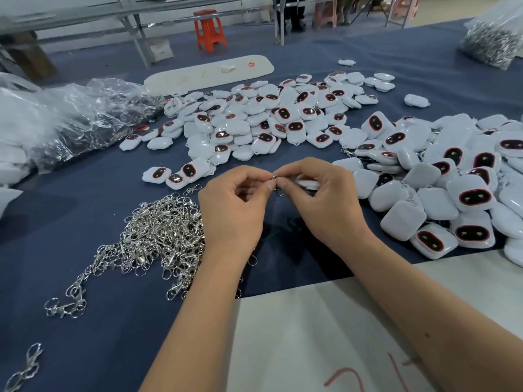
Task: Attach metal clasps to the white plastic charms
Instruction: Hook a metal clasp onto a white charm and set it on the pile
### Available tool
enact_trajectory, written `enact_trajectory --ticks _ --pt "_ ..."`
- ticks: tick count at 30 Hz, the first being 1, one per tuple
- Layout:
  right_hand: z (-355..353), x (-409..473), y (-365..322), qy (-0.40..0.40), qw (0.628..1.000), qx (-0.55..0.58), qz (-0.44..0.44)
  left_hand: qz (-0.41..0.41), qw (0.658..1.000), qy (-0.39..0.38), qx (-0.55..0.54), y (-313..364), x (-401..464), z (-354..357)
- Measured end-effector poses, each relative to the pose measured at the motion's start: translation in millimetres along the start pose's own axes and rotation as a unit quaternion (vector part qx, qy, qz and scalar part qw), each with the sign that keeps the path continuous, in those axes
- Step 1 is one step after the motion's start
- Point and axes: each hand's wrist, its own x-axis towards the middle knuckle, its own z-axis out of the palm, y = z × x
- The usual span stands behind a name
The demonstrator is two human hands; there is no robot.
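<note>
White charms (283, 117), silver clasps (158, 230), navy tablecloth (85, 199).

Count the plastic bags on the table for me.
3. One clear bag of dark parts lies at far left, a white bag sits beside it at the left edge, and a bag of metal parts is at the far right corner. More may lie out of frame.

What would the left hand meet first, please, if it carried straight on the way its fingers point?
Most likely the right hand: the left hand points right, toward it, and both pinch the same small metal clasp between them. Depth is hard to judge.
</note>
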Motion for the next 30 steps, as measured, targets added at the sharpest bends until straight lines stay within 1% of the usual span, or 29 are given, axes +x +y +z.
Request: enact_trajectory --ticks 5,10,13,20,22,24,27,30 --pt "0 1 3 0.001 1.0 0.013 -0.002 -0.008 1.0 -0.005 -0.028 0 0 0" --pt "-1 5 9 0.018 0.995 0.085 0.055 -0.03 0.996 -0.013 -0.079 1 1 -3" --pt "-1 4 8 0.006 0.991 0.117 0.061 -0.026 0.996 -0.035 -0.073 2 1 -6" --pt "-3 3 5 -0.032 0.992 0.118 0.043 0.009 0.997 -0.061 -0.043 4 0 -8" --pt "-3 2 3 -0.036 0.995 0.089 0.02 0.019 0.997 -0.064 -0.027 3 0 -10" --pt "-2 1 2 -0.028 0.999 0.028 -0.028 0.025 0.997 -0.069 -0.013 2 0 -11" --pt "-1 0 2 -0.002 0.993 -0.061 -0.097 0.025 0.997 -0.077 -0.003 -1 1 -12" --pt "1 -1 3 0.008 0.988 -0.095 -0.12 0.008 0.996 -0.092 -0.017 -5 3 -15"
